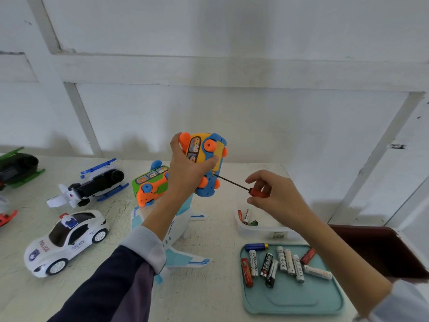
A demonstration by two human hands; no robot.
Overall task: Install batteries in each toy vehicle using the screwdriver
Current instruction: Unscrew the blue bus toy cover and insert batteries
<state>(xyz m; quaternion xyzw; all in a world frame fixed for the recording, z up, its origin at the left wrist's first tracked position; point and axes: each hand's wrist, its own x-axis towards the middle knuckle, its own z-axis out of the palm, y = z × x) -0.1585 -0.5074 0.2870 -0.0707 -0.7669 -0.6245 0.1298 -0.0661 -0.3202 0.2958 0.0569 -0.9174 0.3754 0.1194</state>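
My left sleeve (111,282) fills the near bottom of the view, dark with a pale cuff, and the arm runs up over a white and blue toy plane (178,247) lying on the counter (209,298). My left hand (185,173) holds the yellow and blue toy bus (206,163) up in the air above the counter, its grip clamped round the body with the thumb across the side and the orange wheels sticking out. The bus is tipped so its underside faces right.

My right hand (271,194) pinches the orange handle of the screwdriver (241,187) between thumb and fingertips, grip closed on it. The dark shaft slants up and left, and its tip meets the underside of the bus near the lower wheels.

Low on the right sits a teal tray (292,300) with loose batteries (274,263) scattered over its far half. Just behind it is a small clear tub (262,228) with a few more batteries inside. A dark red board (380,249) lies at the right edge.

Behind my left wrist, a green and orange toy bus (151,184) lies tipped on the counter. To the left are a white police car (67,240), a white and blue helicopter (92,184) and, at the far left edge, a green and black helicopter (18,168).
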